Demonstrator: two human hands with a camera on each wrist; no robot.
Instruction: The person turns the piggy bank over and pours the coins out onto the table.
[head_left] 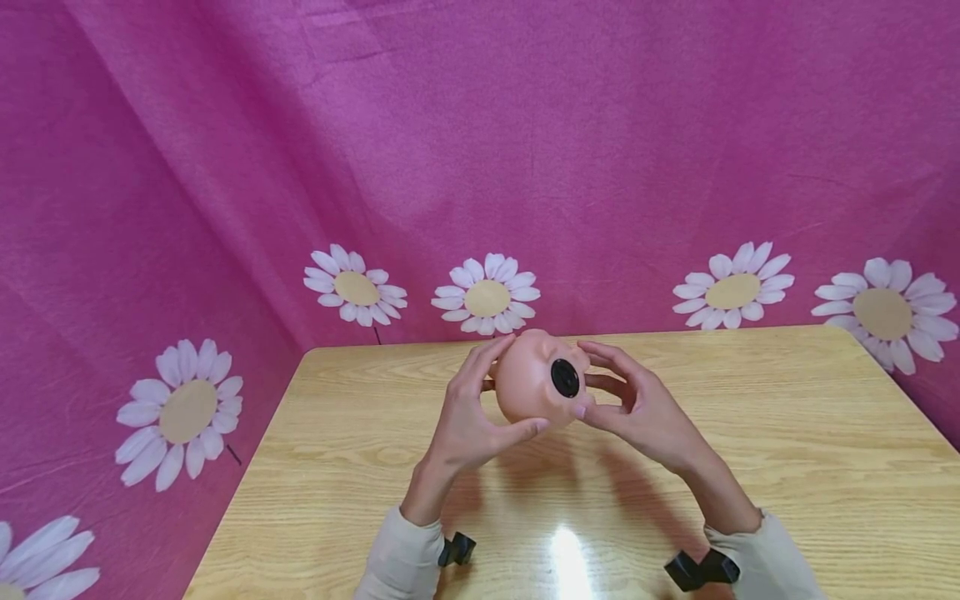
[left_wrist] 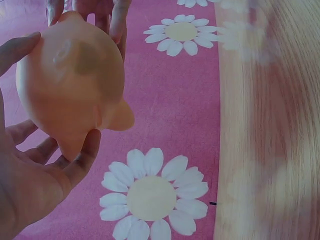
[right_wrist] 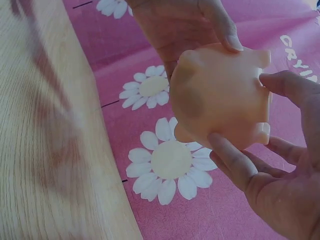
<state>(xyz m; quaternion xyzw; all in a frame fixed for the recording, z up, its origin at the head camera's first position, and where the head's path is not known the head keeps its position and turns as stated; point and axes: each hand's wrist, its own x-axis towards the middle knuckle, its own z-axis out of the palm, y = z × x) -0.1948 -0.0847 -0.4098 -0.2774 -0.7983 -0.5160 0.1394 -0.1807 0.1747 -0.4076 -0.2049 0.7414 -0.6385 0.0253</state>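
A round pink piggy bank (head_left: pixel 521 383) is held up over the wooden table between both hands, its shadow falling below. Tipped on its side, it shows a black plug (head_left: pixel 565 378) in its underside, facing right in the head view. My left hand (head_left: pixel 468 421) grips the rounded body, thumb along the near side. On the other side, my right hand (head_left: pixel 656 421) holds the base end by the stubby feet, fingers and thumb spread around the plug. The piggy bank (left_wrist: pixel 70 90) shows an ear toward the left palm in the left wrist view. The right wrist view shows its feet (right_wrist: pixel 262 132) near the right fingers.
The light wooden table (head_left: pixel 337 467) ends at a pink cloth backdrop (head_left: pixel 600 167) printed with white daisies. Black wrist straps (head_left: pixel 701 571) sit over the beige sleeves. Light glares off the tabletop near the front.
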